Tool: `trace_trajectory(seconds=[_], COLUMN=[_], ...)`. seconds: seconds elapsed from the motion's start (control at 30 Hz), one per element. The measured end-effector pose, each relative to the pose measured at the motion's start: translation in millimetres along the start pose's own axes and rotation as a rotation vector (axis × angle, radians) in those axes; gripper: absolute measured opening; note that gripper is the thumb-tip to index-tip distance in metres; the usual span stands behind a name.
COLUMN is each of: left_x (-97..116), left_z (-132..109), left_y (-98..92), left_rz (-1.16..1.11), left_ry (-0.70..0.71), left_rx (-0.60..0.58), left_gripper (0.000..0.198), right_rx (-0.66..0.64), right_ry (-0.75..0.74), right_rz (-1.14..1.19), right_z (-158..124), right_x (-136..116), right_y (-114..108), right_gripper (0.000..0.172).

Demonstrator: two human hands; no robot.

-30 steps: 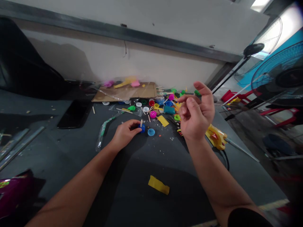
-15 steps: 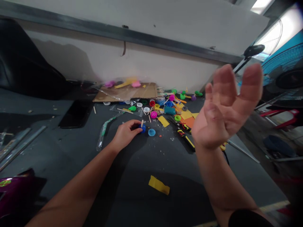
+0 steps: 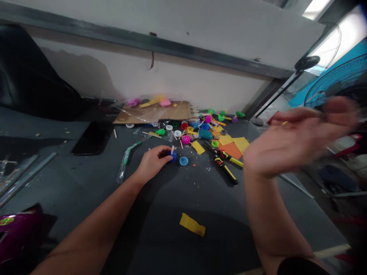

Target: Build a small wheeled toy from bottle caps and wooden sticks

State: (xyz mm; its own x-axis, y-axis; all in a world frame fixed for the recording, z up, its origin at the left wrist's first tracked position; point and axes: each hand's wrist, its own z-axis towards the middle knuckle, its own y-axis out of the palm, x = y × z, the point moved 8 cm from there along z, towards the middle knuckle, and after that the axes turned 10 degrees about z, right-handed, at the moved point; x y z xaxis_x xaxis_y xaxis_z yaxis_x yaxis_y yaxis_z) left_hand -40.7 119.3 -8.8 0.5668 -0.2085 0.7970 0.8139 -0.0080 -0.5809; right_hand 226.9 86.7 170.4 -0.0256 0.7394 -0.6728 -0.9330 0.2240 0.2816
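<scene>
My left hand (image 3: 155,160) rests on the dark table, thumb and fingers pinched around a small blue bottle cap (image 3: 172,156). A short wooden stick (image 3: 172,149) stands upright in that cap. Just right of it lies a light blue cap (image 3: 184,160), hollow side up, apart from my fingers. My right hand (image 3: 295,141) is raised in the air over the table's right side, blurred by motion, its fingers stretched out with nothing seen in them. Pliers with black and yellow handles (image 3: 226,171) lie left of my right wrist.
Colourful caps, sticks and yellow and orange paper pieces (image 3: 230,149) are heaped at the back beside a cardboard sheet (image 3: 153,113). A black phone (image 3: 91,138) lies back left. A yellow strip (image 3: 192,224) lies near the front. A fan (image 3: 338,82) stands at the right.
My right hand has swung to the right and tilted over, showing more of the pliers and paper. My left hand has stayed in place on the blue cap.
</scene>
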Motion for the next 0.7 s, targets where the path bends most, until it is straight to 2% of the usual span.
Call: trace_trajectory(seconds=[0.03,0.07,0.13,0.17,0.23,0.3,0.4,0.53,0.7], left_x=[0,0,1,3,8,15,24,30,31], left_z=[0,-1,-1,-2,-3,-5,-8,-10,-11], left_y=[-0.3,-0.9,-2.6,-3.4,-4.2,-5.1,-5.1,-2.4,-0.5], left_rz=[0.008,0.018,0.051,0.078,0.148,0.211,0.276,0.367,0.393], left_ry=[0.005,0.009,0.024,0.043,0.102,0.165,0.242,0.302,0.298], left_rx=[0.007,0.016,0.038,0.047,0.058,0.076,0.095,0.089,0.066], left_gripper=[0.026,0.027,0.028,0.028,0.027,0.025,0.025,0.025,0.031], right_rx=[0.071,-0.015,-0.332,-0.444,-0.571,-0.622,-0.651,-0.672,-0.695], right_ry=[-0.202,-0.222,0.013,0.112,0.255,0.387,0.517,0.567,0.634], right_rz=[-0.005,-0.079,-0.258,-0.329,-0.398,-0.422,-0.477,-0.503,-0.499], right_z=[-8,-16,-38,-52,-77,-94,-109,-115,-118], right_x=[-4,7,53,74,103,122,136,143,150], right_y=[1,15,51,62,72,73,70,71,73], right_gripper=[0.021,0.018,0.02,0.023,0.028,0.034,0.038,0.033,0.023])
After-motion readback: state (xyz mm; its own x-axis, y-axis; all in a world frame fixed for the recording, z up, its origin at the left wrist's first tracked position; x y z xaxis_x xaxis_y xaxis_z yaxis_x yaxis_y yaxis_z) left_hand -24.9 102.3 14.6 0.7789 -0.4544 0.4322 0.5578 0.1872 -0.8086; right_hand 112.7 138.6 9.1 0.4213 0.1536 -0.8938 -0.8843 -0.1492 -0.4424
